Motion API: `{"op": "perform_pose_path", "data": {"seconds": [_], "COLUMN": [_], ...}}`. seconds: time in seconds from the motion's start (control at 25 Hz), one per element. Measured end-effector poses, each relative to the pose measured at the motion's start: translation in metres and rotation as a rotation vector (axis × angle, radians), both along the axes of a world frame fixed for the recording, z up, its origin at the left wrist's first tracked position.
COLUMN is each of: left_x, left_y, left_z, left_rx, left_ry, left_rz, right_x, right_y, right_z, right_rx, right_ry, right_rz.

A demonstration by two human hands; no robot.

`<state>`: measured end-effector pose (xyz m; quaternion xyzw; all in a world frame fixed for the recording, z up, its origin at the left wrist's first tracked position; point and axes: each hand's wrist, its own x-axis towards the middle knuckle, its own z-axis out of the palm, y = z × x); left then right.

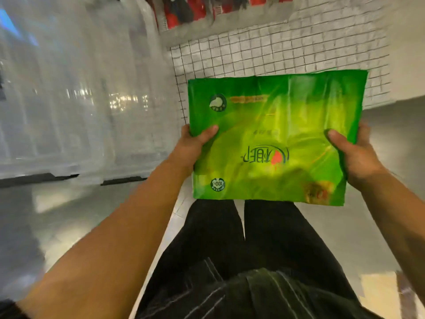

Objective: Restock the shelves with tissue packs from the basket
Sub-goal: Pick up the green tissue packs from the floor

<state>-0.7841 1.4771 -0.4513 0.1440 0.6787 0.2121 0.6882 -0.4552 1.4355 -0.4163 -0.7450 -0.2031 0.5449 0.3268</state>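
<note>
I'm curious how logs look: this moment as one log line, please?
held: green tissue pack | left hand: grips left edge | right hand: grips right edge | beyond: wire grid

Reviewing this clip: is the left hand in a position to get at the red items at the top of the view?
Probably not yet. The left hand grips the green tissue pack at one edge, the right hand at the other, and the red items sit up past the wire grid.

Bare forearms (pixel 110 238), black trousers (pixel 230 238), dark thin-striped top (pixel 253 293).
</note>
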Motion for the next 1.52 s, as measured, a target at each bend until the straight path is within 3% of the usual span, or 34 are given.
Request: {"op": "perform_pose_path", "data": {"seconds": [0.28,0.52,1.04,1.52], "left_x": [0.033,0.122,0.355,0.572], "left_y": [-0.036,-0.123,-0.564,-0.949], "left_z": [0.152,0.23,0.328,0.332], "left_rx": [0.258,0.416,0.528,0.237], "left_ry": [-0.047,-0.114,-0.446,-0.738], "left_rz": [-0.42,-0.784,-1.447,-1.899], "right_x": [-0.012,-0.005,-0.008,0.02], "right_y": [-0.171,-0.365,-0.872,-1.198], "right_z": [0.132,0.202,0.282,0.313], "right_rx": [0.181,0.288,0.447,0.593], "right_ry": [0.059,0.016,-0.272,-0.264], "right_rz": [-0.383,-0.671,-1.404,-1.963]}}
